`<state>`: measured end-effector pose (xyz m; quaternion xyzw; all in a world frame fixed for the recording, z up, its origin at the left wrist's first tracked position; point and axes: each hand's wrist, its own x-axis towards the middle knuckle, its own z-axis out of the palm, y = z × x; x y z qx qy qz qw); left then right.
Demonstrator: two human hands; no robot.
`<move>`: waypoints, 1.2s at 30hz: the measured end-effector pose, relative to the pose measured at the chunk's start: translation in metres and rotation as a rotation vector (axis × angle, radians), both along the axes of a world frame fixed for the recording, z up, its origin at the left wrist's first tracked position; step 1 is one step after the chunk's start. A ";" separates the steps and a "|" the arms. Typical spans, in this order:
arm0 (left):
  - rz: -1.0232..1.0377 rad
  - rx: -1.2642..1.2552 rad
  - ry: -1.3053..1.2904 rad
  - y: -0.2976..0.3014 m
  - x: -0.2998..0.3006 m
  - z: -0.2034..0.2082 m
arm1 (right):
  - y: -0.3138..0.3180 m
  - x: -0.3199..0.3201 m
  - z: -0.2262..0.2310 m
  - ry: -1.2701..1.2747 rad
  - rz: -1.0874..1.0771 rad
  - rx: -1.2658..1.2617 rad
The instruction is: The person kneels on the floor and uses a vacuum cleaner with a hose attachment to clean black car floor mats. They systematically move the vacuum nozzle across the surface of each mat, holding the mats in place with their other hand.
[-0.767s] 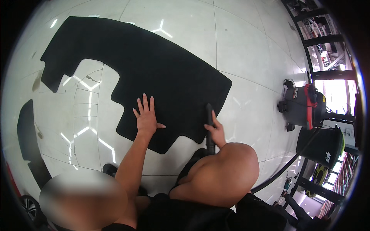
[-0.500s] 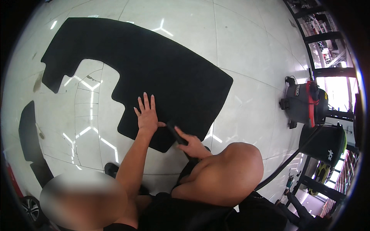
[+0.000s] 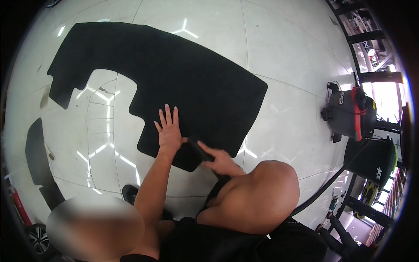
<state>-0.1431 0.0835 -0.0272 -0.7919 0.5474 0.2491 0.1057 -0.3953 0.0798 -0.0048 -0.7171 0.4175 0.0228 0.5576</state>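
Observation:
A large black car floor mat (image 3: 192, 78), with notches cut into its near edge, lies flat on the glossy tiles. My left hand (image 3: 169, 134) rests open on its near part, fingers spread and palm down. Just to the right, my right hand (image 3: 221, 162) is wrapped round a black vacuum nozzle (image 3: 200, 150). The nozzle's tip is at the mat, close to my left thumb. The lower end of the nozzle is hidden behind my right hand and arm.
A black and red shop vacuum (image 3: 349, 113) stands at the right, beside a dark bin (image 3: 370, 161). Its black hose (image 3: 321, 192) runs toward me. Another dark mat piece (image 3: 38, 153) lies at the left, near a car wheel (image 3: 40, 238). Pale tiled floor (image 3: 288, 118) surrounds the mat.
The view has shifted slightly, so most things sit a little further right. My left hand stays flat on the mat, and my right hand keeps hold of the nozzle nearby.

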 end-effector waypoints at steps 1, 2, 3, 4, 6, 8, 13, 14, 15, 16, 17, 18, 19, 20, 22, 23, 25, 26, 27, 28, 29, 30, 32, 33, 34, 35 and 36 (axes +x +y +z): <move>0.016 -0.013 0.034 0.001 0.000 0.000 | -0.005 -0.010 -0.003 -0.003 -0.035 -0.019; 0.023 -0.033 0.075 -0.006 -0.006 0.009 | -0.014 -0.032 -0.018 -0.077 -0.172 -0.115; 0.030 -0.050 0.115 -0.010 -0.009 0.014 | -0.022 -0.053 -0.030 -0.151 -0.310 -0.208; 0.044 -0.040 0.110 -0.003 -0.005 0.011 | -0.028 -0.060 -0.033 -0.080 -0.447 -0.216; 0.051 -0.060 0.104 -0.001 0.001 0.012 | -0.051 -0.073 -0.012 0.057 -0.754 -0.123; 0.037 -0.041 0.123 -0.011 0.000 0.021 | -0.066 -0.121 -0.034 -0.161 -0.937 -0.190; 0.044 -0.041 0.004 -0.016 -0.007 0.033 | -0.065 -0.117 0.042 -0.456 -1.005 0.437; 0.050 -0.111 0.061 -0.021 -0.013 0.027 | -0.063 -0.116 0.047 -0.500 -0.976 0.501; 0.062 -0.171 0.112 -0.025 -0.023 0.030 | -0.060 -0.113 0.044 -0.494 -0.958 0.503; -0.019 -0.305 0.245 -0.028 -0.040 0.033 | -0.056 -0.111 0.042 -0.472 -0.959 0.499; -0.083 -0.321 0.359 -0.034 -0.056 0.032 | -0.051 -0.107 0.041 -0.449 -0.958 0.497; -0.107 -0.376 0.453 -0.037 -0.072 0.027 | -0.048 -0.100 0.039 -0.429 -0.948 0.498; -0.115 -0.367 0.519 -0.045 -0.095 0.026 | -0.043 -0.100 0.038 -0.426 -0.947 0.503; -0.119 -0.377 0.516 -0.053 -0.109 0.021 | -0.039 -0.098 0.037 -0.434 -0.937 0.512; -0.106 -0.396 0.467 -0.063 -0.113 0.005 | -0.035 -0.084 0.028 -0.471 -0.883 0.557; -0.082 -0.411 0.457 -0.070 -0.119 -0.001 | -0.034 -0.088 0.029 -0.438 -0.851 0.521; -0.056 -0.394 0.446 -0.078 -0.124 -0.011 | -0.033 -0.098 0.027 -0.431 -0.910 0.511; -0.040 -0.383 0.439 -0.078 -0.126 -0.015 | -0.032 -0.103 0.028 -0.427 -0.937 0.509; -0.066 -0.364 0.408 -0.076 -0.128 -0.018 | -0.032 -0.108 0.029 -0.437 -0.976 0.525; -0.089 -0.345 0.376 -0.072 -0.128 -0.021 | -0.033 -0.112 0.030 -0.447 -1.012 0.542; -0.116 -0.330 0.345 -0.072 -0.129 -0.021 | -0.034 -0.116 0.032 -0.460 -1.050 0.555; -0.059 -0.358 0.392 -0.070 -0.127 -0.020 | -0.034 -0.119 0.031 -0.462 -1.061 0.557; 0.059 -0.414 0.487 -0.067 -0.122 -0.016 | -0.032 -0.124 0.028 -0.466 -1.083 0.561; 0.137 -0.428 0.588 -0.070 -0.117 -0.011 | -0.031 -0.125 0.028 -0.451 -1.068 0.547; 0.217 -0.441 0.688 -0.072 -0.108 -0.005 | -0.030 -0.126 0.026 -0.435 -1.052 0.533; 0.297 -0.454 0.792 -0.074 -0.100 -0.001 | -0.029 -0.127 0.028 -0.418 -1.036 0.513; 0.334 -0.508 0.846 -0.074 -0.095 0.002 | -0.029 -0.129 0.029 -0.415 -1.029 0.529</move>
